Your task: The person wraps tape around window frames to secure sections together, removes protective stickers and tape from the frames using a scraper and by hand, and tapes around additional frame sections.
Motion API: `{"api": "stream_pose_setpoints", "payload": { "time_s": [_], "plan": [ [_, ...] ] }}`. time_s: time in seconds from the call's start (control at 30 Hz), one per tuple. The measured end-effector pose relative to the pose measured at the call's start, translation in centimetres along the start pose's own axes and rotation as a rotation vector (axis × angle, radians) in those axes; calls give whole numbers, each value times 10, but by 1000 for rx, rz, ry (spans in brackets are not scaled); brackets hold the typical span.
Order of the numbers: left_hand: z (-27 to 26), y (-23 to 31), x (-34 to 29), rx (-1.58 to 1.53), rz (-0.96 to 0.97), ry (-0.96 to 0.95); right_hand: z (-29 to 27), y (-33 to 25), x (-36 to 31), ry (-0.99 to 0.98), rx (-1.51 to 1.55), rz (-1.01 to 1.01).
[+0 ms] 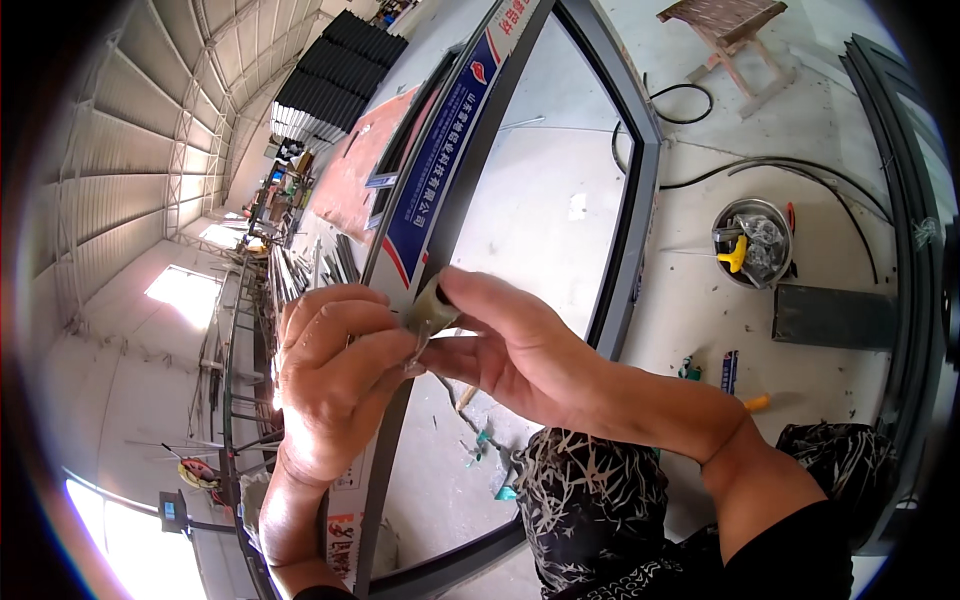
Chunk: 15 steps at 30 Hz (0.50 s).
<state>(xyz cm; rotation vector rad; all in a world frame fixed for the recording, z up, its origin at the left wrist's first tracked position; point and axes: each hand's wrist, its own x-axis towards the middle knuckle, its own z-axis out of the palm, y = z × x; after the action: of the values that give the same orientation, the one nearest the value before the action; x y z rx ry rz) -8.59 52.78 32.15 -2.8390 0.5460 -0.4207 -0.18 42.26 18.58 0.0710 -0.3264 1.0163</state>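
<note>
My left hand [340, 360] and my right hand [510, 350] meet over a dark grey metal frame [625, 260]. Between them is a small roll of clear tape [432, 308], its hollow core partly showing. The thumb and fingers of my right hand grip the roll from the right. Curled in a pinch, the fingers of my left hand hold the roll's left side, where a thin clear strip shows. Whether that strip is loose I cannot tell. Blue and white printed protective film [440, 160] covers the frame's near left bar, just beyond the hands.
On the floor to the right stand a metal bowl [721, 222] holding a yellow-handled tool [735, 254] and a dark box [832, 318]. A black cable [760, 160] curves behind them. Long dark profiles [890, 150] line the far right. A wooden stool [722, 18] stands at the back.
</note>
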Motion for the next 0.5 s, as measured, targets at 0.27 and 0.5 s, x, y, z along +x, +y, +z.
{"api": "stream_pose_setpoints", "payload": {
  "time_s": [0.27,0.5],
  "plan": [
    [3,-1,-11,-191,-217,264,-23,-1,-10,35,-31,63],
    [-2,-28,-21,-457,-608,492,-68,-5,4,286,40,196]
  ]
}}
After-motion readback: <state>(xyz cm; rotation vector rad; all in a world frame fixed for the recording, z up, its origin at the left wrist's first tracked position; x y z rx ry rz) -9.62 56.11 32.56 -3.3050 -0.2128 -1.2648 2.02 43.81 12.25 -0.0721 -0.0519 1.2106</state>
